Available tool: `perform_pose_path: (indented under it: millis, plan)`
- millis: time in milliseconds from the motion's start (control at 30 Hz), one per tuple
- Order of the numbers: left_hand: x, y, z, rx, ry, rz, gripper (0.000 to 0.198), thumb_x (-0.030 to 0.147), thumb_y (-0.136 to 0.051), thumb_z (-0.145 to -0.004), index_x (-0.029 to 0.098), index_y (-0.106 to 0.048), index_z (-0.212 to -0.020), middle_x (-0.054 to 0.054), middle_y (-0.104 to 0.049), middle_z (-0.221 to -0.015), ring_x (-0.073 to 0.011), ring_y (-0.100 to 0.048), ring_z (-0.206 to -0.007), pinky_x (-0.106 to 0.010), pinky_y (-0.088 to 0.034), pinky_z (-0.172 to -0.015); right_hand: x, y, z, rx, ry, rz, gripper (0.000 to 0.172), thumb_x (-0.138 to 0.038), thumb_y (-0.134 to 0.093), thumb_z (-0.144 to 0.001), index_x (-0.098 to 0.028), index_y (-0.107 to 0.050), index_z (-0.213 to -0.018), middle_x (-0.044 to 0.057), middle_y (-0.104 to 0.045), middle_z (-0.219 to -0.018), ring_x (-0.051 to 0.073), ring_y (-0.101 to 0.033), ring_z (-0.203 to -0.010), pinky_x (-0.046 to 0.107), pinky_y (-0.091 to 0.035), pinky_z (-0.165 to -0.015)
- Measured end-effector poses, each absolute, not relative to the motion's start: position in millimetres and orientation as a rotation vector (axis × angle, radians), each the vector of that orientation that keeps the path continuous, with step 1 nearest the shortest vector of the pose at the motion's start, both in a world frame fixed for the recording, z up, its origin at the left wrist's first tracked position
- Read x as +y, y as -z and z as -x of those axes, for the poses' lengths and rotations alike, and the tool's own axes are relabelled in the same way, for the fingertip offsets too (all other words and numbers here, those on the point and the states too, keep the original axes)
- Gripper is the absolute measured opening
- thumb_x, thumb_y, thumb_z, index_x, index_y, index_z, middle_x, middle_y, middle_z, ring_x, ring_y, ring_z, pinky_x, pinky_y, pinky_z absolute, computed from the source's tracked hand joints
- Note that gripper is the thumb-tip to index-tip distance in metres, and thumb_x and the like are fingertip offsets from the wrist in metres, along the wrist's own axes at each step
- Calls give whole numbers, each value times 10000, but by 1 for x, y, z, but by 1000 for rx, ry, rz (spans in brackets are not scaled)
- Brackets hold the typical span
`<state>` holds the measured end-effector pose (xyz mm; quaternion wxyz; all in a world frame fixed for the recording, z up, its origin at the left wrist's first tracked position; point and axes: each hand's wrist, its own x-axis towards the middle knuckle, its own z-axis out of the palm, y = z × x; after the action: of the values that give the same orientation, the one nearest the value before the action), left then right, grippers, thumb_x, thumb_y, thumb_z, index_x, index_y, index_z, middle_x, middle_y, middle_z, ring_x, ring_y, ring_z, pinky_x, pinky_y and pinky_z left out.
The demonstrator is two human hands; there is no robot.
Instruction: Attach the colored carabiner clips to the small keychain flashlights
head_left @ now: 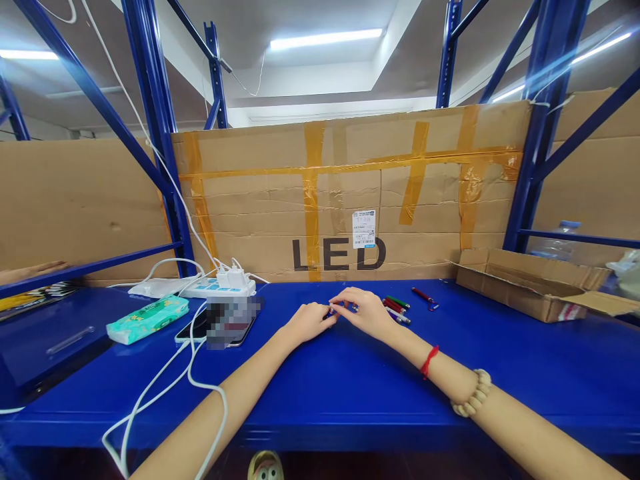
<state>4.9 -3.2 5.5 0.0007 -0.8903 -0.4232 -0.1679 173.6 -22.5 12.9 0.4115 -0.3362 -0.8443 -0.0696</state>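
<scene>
Over the middle of the blue shelf, my left hand [311,323] and my right hand [366,313] meet at the fingertips. Both hands are closed in a pinch, and a tiny whitish bit shows where they touch. What it is cannot be made out, since the fingers hide most of it. Just right of my right hand lie several pens [397,305] in a loose group, red, green and whitish. Farther right is a separate dark red pen [423,294] with a small blue and red piece near its lower end.
A power strip [220,287] with white plugs stands back left. White cables [193,373] cross my left forearm. Nearby are a green tissue pack [148,320] and a phone [250,327], partly blurred. An open cardboard box [520,293] sits right, before a taped cardboard wall [250,213].
</scene>
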Motion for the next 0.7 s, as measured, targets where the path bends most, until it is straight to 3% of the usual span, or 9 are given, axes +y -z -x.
perform_pose_path:
  millis: [700]
  plan:
    - [-4,-7,-4,-1369,572,2823,298,287,-386,-880,168,-608,-722,-34,-661,-692,-178,-625,-676,-218,-376,-567,-17,-10,-178,-2182,61,889,156,-287,-568,-834,-196,-695,-826,39,-650,-856,125,-582,-694,233,-439,-598]
